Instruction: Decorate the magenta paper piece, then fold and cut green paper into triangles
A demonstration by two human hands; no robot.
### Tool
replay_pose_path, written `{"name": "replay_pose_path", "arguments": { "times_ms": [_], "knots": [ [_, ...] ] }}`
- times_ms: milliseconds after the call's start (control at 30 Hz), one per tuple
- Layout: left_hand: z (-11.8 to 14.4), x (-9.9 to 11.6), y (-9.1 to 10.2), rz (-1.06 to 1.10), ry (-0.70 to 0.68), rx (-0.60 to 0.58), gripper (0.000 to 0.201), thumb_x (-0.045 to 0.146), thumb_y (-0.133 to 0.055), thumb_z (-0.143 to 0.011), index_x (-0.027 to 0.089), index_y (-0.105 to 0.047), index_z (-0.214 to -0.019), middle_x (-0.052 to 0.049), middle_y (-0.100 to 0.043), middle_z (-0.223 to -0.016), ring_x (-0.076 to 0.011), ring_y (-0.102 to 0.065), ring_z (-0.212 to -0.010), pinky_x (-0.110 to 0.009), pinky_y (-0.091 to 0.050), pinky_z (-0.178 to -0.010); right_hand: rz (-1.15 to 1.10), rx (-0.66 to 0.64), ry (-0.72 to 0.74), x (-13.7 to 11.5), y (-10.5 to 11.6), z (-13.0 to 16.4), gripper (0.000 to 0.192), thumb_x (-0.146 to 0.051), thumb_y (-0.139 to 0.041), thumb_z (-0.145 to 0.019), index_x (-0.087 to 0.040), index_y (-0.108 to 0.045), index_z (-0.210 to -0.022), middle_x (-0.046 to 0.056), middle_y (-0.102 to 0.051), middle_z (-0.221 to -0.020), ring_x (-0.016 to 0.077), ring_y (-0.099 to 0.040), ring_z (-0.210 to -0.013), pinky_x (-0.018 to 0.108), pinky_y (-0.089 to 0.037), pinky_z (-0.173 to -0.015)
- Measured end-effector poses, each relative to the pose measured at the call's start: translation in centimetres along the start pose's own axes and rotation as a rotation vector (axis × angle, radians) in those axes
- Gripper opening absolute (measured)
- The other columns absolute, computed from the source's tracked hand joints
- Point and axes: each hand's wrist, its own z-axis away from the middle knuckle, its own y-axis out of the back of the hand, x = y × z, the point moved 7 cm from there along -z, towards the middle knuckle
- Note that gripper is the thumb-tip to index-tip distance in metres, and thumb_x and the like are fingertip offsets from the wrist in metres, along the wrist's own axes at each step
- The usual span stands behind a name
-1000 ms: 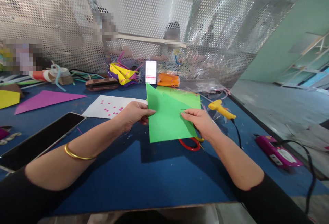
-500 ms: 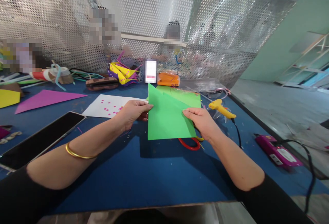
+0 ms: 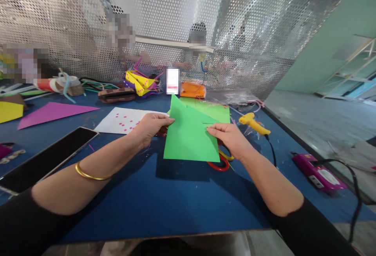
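I hold a green paper sheet (image 3: 189,138) up over the blue table (image 3: 164,197), tilted with one pointed corner toward the back. My left hand (image 3: 151,127) pinches its left edge. My right hand (image 3: 227,136) pinches its right edge, where a short slit shows. A second green sheet (image 3: 213,111) lies flat behind it. Red-and-yellow-handled scissors (image 3: 221,161) lie on the table under the held sheet, partly hidden.
A yellow glue gun (image 3: 252,123) with a black cord lies to the right, a magenta device (image 3: 315,172) beyond it. A white sheet with pink dots (image 3: 123,121), a pink triangle (image 3: 49,113) and a dark tablet (image 3: 44,160) lie left. People sit behind the perforated metal screen (image 3: 176,21).
The green sheet has turned slightly, its lower edge swinging left and down, while both hands kept their grip. The scissors' handles show more below it.
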Motion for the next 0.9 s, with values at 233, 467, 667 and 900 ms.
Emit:
{"name": "replay_pose_path", "arguments": {
  "times_ms": [233, 467, 667, 900],
  "knots": [
    [0.6, -0.5, -1.2, 0.084, 0.028, -0.094, 0.032, 0.045, -0.08, -0.066, 0.015, -0.073, -0.076, -0.008, -0.074, -0.076, -0.0151, -0.063, -0.061, -0.025, -0.045, -0.056, 0.048, 0.1, 0.089, -0.9, 0.8, -0.1, 0.026, -0.044, -0.078, -0.061, -0.02, -0.07, -0.066, -0.005, -0.058, -0.05, 0.0094, -0.045, -0.044, 0.023, -0.035, -0.043],
    [1.9, -1.4, -3.3, 0.0, 0.124, -0.425, 0.026, 0.031, -0.085, -0.058, 0.015, -0.076, -0.076, -0.009, -0.076, -0.074, -0.0156, -0.066, -0.059, -0.023, -0.046, -0.05, 0.156, 0.163, 0.165, -1.2, 1.7, -0.3, 0.029, -0.048, -0.074, -0.066, -0.019, -0.07, -0.068, -0.004, -0.057, -0.052, 0.0105, -0.045, -0.047, 0.024, -0.035, -0.045],
    [2.3, -1.7, -3.7, -0.076, 0.153, -0.518, 0.018, 0.027, -0.082, -0.063, 0.015, -0.074, -0.075, -0.008, -0.074, -0.065, -0.0192, -0.071, -0.06, -0.021, -0.047, -0.047, 0.313, 0.163, 0.2, -1.2, 2.0, -0.7, 0.038, -0.056, -0.065, -0.075, -0.019, -0.07, -0.079, -0.001, -0.062, -0.059, 0.0142, -0.054, -0.054, 0.026, -0.043, -0.049],
    [1.2, -0.2, -1.3, 0.025, 0.119, -0.202, 0.025, 0.02, -0.084, -0.058, 0.01, -0.071, -0.078, -0.009, -0.075, -0.07, -0.0199, -0.072, -0.06, -0.021, -0.048, -0.045, 0.736, -0.004, 0.182, -2.1, 2.8, 0.6, 0.02, -0.032, -0.056, -0.083, -0.019, -0.065, -0.095, 0.007, -0.071, -0.091, 0.0202, -0.067, -0.08, 0.033, -0.051, -0.072]
  ]
}}
